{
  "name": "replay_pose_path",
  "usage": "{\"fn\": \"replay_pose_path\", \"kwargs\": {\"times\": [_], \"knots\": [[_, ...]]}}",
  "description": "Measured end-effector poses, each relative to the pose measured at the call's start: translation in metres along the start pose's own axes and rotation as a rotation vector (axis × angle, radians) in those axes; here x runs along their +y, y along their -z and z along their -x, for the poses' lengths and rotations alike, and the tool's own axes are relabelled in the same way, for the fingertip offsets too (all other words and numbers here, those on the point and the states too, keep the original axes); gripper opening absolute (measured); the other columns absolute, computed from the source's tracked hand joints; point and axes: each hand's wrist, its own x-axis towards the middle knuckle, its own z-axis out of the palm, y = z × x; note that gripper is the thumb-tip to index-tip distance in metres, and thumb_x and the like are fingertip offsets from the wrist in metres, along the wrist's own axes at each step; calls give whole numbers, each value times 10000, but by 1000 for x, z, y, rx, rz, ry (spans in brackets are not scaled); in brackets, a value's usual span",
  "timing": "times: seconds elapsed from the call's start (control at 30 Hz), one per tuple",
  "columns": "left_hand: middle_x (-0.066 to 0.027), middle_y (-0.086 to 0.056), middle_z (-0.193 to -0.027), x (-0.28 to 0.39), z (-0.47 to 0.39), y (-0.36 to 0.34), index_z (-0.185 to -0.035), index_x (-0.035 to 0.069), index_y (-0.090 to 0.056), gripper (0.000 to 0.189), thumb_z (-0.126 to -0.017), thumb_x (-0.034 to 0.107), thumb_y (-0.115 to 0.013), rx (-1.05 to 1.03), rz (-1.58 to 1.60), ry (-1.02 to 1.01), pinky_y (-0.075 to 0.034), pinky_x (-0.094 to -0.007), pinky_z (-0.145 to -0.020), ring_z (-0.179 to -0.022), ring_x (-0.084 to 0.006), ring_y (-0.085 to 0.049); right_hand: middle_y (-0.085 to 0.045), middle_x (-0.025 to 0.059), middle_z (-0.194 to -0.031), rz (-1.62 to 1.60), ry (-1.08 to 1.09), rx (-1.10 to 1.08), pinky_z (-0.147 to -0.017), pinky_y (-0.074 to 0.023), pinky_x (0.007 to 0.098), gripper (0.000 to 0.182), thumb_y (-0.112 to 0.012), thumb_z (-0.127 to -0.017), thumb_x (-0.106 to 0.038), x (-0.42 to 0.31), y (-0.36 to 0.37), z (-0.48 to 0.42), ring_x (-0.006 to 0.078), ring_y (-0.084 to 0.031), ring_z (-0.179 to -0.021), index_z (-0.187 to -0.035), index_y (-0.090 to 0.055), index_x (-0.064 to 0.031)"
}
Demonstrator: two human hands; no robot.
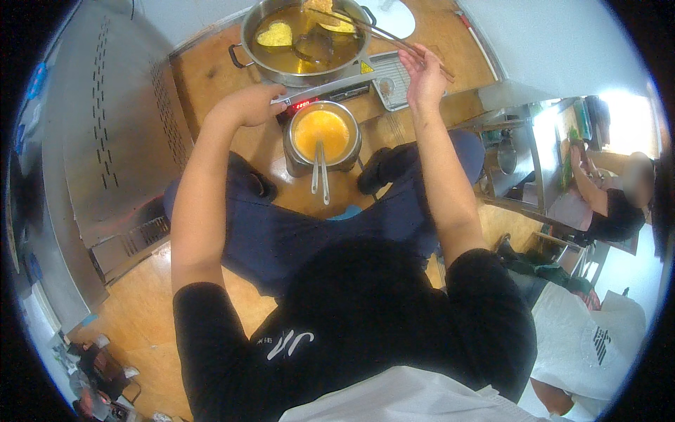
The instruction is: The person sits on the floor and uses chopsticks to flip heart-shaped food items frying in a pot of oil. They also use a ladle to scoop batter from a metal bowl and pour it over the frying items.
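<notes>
My right hand holds long wooden chopsticks that slant left over a wide steel pot of oil. Their tips meet a browned, golden fried piece at the pot's far side. A yellow heart-shaped piece floats on the left, and another yellow piece lies near the chopsticks. Beneath the pot is an induction cooker with a lit red display. My left hand has thumb and fingers about its left front corner. Nearer me stands a steel container of orange-yellow batter with two metal handles leaning out.
A metal tray with a wire rack sits right of the cooker, near a white round board. A perforated metal panel rises on the left. At right, one person handles greens; another in a white shirt is behind me.
</notes>
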Motion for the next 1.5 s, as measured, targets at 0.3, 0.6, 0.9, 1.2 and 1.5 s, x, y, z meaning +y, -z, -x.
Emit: {"fn": "replay_pose_path", "kwargs": {"times": [0.3,0.6,0.9,1.2,1.5], "knots": [[-207,-678,-1224,3,2,2,-1340,46,-569,420,-990,275,-601,-2,-1,31,-508,-438,-962,-1126,-381,-646,-635,240,-1100,51,-120,83,-881,-583,393,323,-466,-1037,-164,16,8,4,355,-698,-981,-1162,-564,117],[-204,-694,-1187,7,4,6,-1343,31,-570,427,-982,259,-594,-30,28,39,-509,-435,-957,-1100,-377,-658,-653,227,-1045,-20,-51,64,-801,-609,367,282,-502,-1018,-151,10,18,-2,331,-725,-894,-1109,-570,107],[-207,-684,-1215,2,2,0,-1347,27,-566,433,-987,264,-602,-8,13,0,-506,-427,-969,-1126,-369,-651,-655,223,-1053,-2,-55,56,-812,-610,364,281,-483,-1025,-147,9,21,-3,326,-726,-894,-1118,-566,104],[-194,-693,-1190,6,3,1,-1328,43,-580,410,-985,264,-610,-2,3,49,-512,-435,-962,-1116,-356,-660,-662,224,-1041,-5,-57,56,-791,-615,358,286,-465,-1043,-152,14,21,-3,317,-729,-875,-1114,-577,101],[-205,-692,-1190,7,2,2,-1298,23,-595,394,-984,259,-618,-19,5,33,-515,-436,-958,-1105,-354,-666,-667,227,-1032,12,-73,63,-782,-616,357,289,-458,-1041,-146,12,17,-4,318,-730,-866,-1114,-579,107]]}}
